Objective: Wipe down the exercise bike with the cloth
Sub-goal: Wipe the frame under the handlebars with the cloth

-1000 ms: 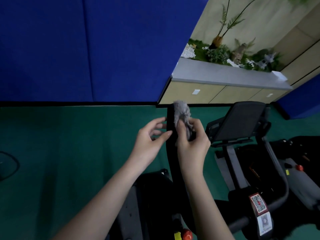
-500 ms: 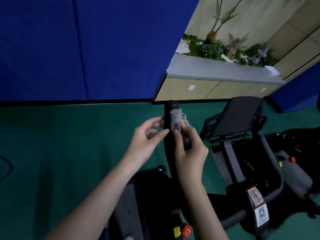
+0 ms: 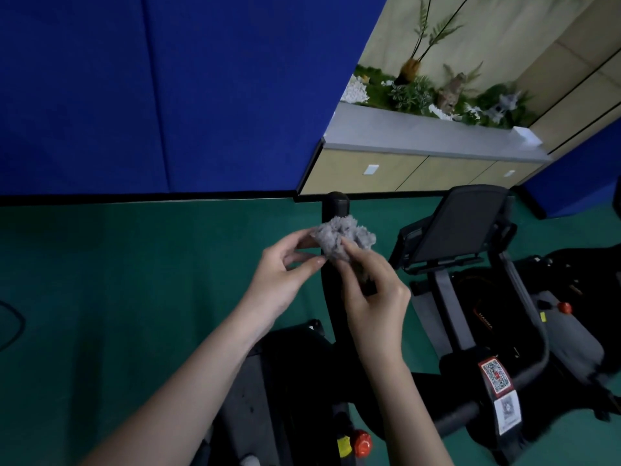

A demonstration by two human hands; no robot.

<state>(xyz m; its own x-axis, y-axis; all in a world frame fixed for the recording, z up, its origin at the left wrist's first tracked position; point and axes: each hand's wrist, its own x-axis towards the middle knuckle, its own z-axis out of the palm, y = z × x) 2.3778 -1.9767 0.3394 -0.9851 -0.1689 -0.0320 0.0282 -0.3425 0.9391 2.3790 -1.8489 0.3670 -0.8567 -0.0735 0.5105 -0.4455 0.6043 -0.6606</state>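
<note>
step: spread cloth [image 3: 342, 238] | right hand [image 3: 373, 297] pinches it, left hand [image 3: 282, 274] pinches its edge | tip: flatten, wrap bar [image 3: 336, 205], stroke down

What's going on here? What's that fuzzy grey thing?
Someone is cleaning an exercise bike. The fuzzy thing is a crumpled grey cloth, held in both hands: the right hand pinches it from below and the left hand holds its left edge. The cloth is bunched up in front of the bike's upright black handle, just under its rounded top. Whether it touches the handle cannot be told.
</note>
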